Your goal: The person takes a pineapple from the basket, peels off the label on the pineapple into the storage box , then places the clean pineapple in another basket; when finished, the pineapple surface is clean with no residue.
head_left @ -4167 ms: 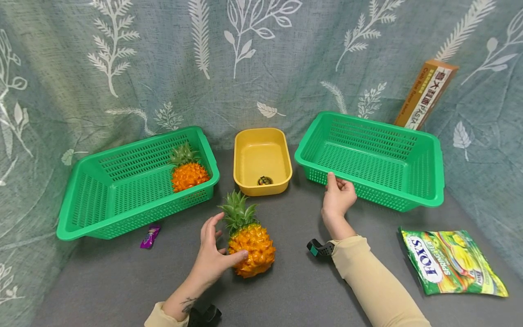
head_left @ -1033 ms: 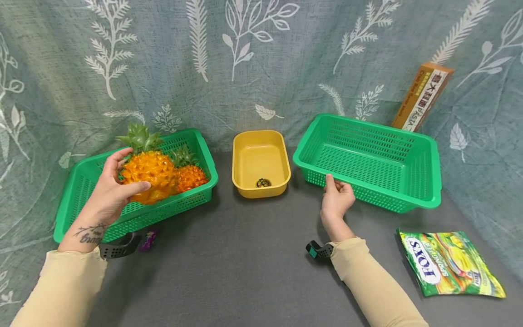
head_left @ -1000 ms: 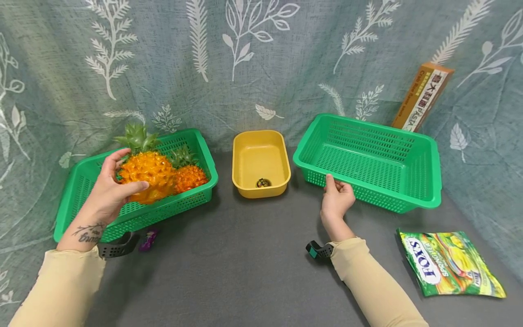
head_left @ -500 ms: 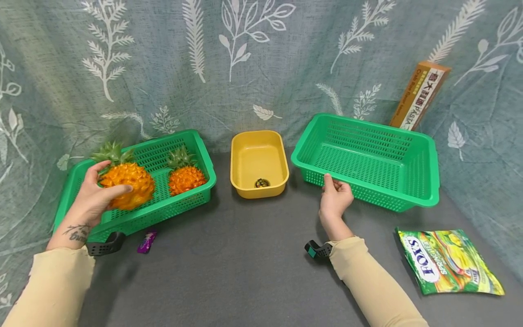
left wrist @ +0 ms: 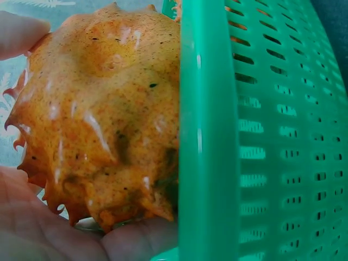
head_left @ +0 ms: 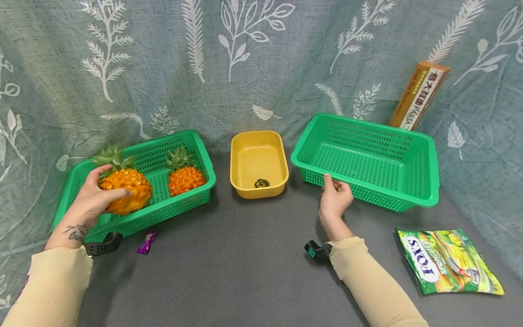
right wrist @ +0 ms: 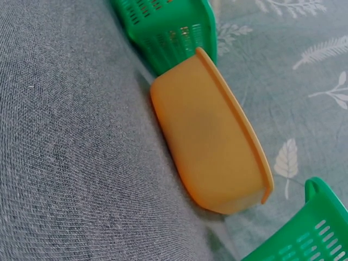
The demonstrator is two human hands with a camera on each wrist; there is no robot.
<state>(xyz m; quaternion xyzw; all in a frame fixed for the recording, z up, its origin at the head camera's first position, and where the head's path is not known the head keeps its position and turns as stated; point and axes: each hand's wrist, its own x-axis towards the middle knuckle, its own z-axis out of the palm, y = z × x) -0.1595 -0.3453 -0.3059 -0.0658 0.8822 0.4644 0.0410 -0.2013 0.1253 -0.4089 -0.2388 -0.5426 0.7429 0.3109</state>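
My left hand (head_left: 93,196) grips an orange toy pineapple (head_left: 130,193) with a green leafy top, thumb on its near side and fingers round its left. The pineapple sits low inside the left green basket (head_left: 157,216), at its left part; in the left wrist view the basket's rim hides part of the pineapple (left wrist: 109,119). To its right in the same basket lies a smaller, redder pineapple (head_left: 186,180). My right hand (head_left: 336,199) pinches the front rim of the right green basket (head_left: 392,196), thumb on top and fingers curled below.
A yellow bin (head_left: 259,192) stands between the baskets. A purple wrapped candy (head_left: 146,242) lies before the left basket. At right lies a green FOX'S candy bag (head_left: 449,261). A pasta box (head_left: 421,95) leans on the curtain (head_left: 286,68) behind the right basket.
My left hand has carried the larger pineapple from the table before the yellow bin into the left basket, then leftward and down beside the smaller one. My right hand stays at the right basket's rim.
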